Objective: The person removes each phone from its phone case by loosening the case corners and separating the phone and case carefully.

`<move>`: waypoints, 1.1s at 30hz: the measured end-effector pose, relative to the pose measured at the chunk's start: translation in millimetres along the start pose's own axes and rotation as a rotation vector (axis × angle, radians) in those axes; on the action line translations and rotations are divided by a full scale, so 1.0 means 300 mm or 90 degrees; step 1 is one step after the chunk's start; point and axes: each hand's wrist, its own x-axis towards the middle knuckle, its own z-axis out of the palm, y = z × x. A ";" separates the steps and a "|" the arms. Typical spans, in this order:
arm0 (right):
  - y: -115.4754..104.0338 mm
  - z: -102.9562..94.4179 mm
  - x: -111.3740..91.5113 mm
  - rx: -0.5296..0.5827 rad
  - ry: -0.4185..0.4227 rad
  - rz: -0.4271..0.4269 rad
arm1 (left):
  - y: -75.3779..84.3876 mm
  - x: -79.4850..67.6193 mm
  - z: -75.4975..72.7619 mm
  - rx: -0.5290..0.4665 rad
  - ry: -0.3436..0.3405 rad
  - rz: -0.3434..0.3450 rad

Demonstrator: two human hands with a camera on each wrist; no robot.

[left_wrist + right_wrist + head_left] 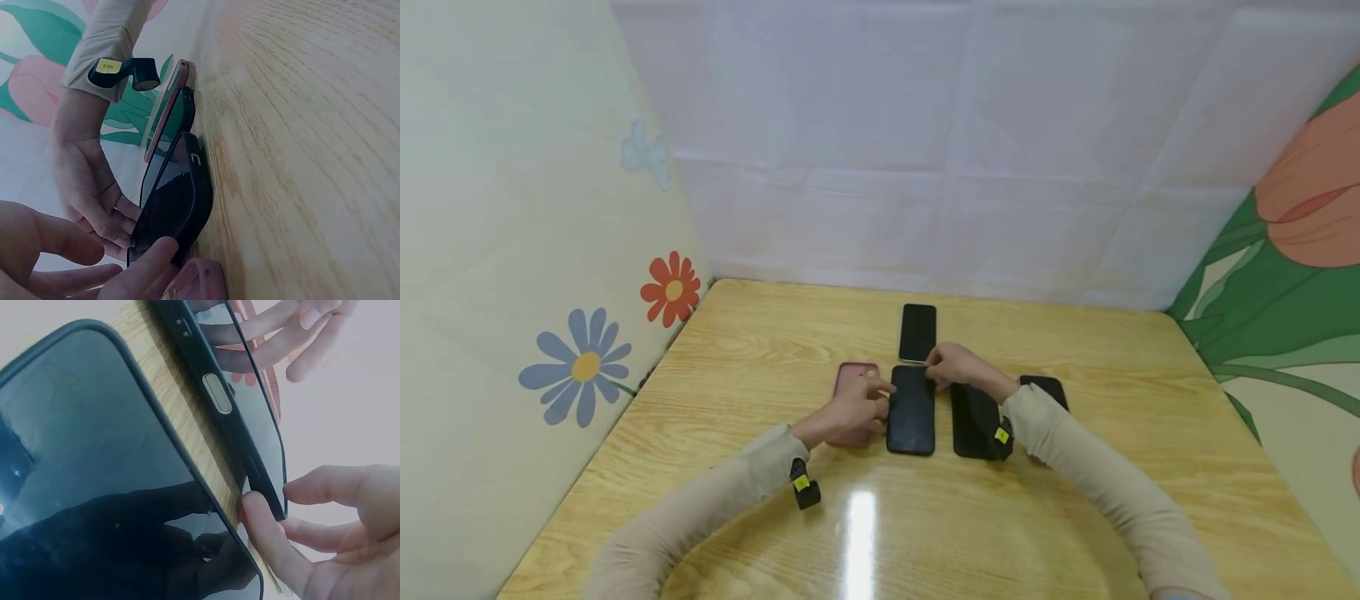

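Observation:
A black-cased phone (911,421) lies screen up at the middle of the table. My right hand (953,367) pinches its top right corner between thumb and fingers, seen close in the right wrist view. Over a pink phone case (848,435) my left hand (855,406) reaches in with fingers spread, fingertips at the left edge of that black-cased phone. The hand covers much of the pink case, so I cannot tell whether it holds a phone. Another dark phone (973,425) lies just right, beneath my right wrist.
Behind the middle phone lies a black phone (917,332). Farther right, one more phone (1045,390) is partly hidden by my right sleeve. The wooden table (760,333) meets a white cloth backdrop (865,208), with flower-printed panels at both sides.

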 end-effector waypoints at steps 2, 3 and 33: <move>0.004 -0.001 0.002 0.027 -0.002 0.005 | -0.001 0.000 0.002 -0.002 0.004 0.008; 0.007 -0.002 0.003 0.039 -0.004 0.006 | -0.002 0.001 0.003 -0.004 0.007 0.011; -0.040 -0.022 -0.088 0.189 0.040 -0.020 | -0.023 0.007 0.006 -0.051 0.022 0.001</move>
